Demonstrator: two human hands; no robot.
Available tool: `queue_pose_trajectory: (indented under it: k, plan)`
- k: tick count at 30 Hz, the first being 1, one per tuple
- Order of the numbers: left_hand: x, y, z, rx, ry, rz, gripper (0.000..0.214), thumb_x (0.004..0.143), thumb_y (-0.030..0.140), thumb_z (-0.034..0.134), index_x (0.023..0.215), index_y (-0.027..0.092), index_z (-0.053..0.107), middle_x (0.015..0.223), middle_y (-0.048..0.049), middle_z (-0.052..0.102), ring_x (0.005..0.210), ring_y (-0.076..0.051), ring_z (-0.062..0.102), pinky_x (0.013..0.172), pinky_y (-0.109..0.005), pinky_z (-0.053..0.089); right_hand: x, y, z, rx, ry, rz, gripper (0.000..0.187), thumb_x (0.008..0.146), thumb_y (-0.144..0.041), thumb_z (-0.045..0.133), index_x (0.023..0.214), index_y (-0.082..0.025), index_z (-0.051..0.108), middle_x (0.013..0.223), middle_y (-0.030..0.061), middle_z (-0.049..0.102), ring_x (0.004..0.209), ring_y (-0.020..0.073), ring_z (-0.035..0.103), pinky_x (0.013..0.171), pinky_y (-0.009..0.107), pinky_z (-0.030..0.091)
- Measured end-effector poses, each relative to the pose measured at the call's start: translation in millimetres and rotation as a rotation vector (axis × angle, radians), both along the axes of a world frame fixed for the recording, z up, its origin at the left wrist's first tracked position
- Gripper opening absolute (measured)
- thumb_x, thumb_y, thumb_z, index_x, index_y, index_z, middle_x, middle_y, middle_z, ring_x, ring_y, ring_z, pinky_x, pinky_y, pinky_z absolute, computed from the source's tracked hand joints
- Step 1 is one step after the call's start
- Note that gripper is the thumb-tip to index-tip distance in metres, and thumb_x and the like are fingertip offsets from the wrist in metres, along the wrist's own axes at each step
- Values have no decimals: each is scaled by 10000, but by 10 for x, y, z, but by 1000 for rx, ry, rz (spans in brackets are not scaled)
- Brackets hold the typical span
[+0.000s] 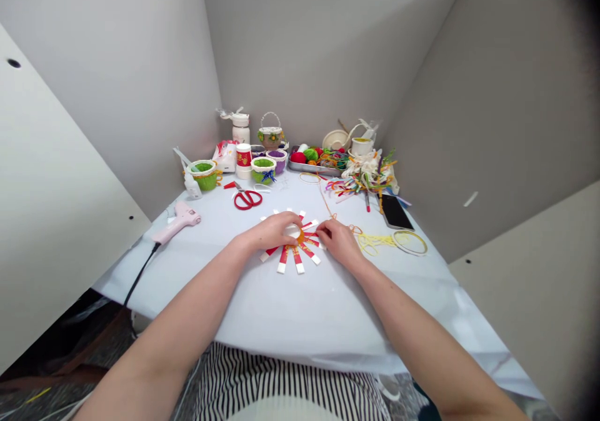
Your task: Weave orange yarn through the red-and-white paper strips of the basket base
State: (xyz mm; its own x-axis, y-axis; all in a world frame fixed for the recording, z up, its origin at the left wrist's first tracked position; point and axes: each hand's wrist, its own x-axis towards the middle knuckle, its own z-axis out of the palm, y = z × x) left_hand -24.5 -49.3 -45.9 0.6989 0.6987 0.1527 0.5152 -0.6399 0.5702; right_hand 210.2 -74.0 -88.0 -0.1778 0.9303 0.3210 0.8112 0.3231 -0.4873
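Note:
A sunburst of red-and-white paper strips (pixel 290 258) lies on the pale table cover (pixel 300 315), fanning out from a white centre (pixel 293 230). Orange cord (pixel 300 238) is woven around the strips' inner part. My left hand (pixel 274 232) lies over the centre and grips the piece from above. My right hand (pixel 337 243) pinches at the strips' right side, where the orange cord (pixel 325 202) leaves the piece and runs toward the back. A coil of yellow cord (pixel 375 243) lies to its right.
A pink glue gun (pixel 175 221) with a black cable lies at the left, near red-handled scissors (pixel 246 197). Small decorated pots (pixel 204 175), a metal tray of yarn balls (pixel 314 166), colourful pipe cleaners (pixel 360 180), and a black phone (pixel 396 212) line the back. White panels surround the table.

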Motion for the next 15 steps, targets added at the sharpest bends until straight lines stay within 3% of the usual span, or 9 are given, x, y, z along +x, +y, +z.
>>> queue_pose_trajectory:
  k: [3, 8, 15]
  plan:
    - [-6, 10, -26, 28, 3, 41, 437, 751, 306, 734, 1166, 210, 638, 1248, -96, 575, 1163, -246, 561, 1043, -370, 433, 0, 1, -5, -3, 2, 5, 111, 856, -156, 579, 832, -200, 678, 830, 31, 673, 762, 162, 595, 708, 261, 417]
    - [-21, 14, 7, 47, 90, 77, 440, 769, 286, 715, 1191, 195, 629, 1217, -93, 629, 1143, -269, 563, 1016, -385, 439, 10, -27, 17, 1, 36, 37, 85, 856, -160, 596, 844, -195, 673, 836, 34, 664, 770, 167, 592, 721, 271, 426]
    - [-121, 83, 22, 13, 144, 72, 433, 767, 219, 676, 1196, 257, 639, 1250, -42, 642, 1165, -253, 562, 1013, -364, 440, 92, -156, 108, 28, 64, 195, 128, 845, -146, 573, 920, -193, 665, 821, 29, 641, 718, 152, 568, 694, 268, 435]
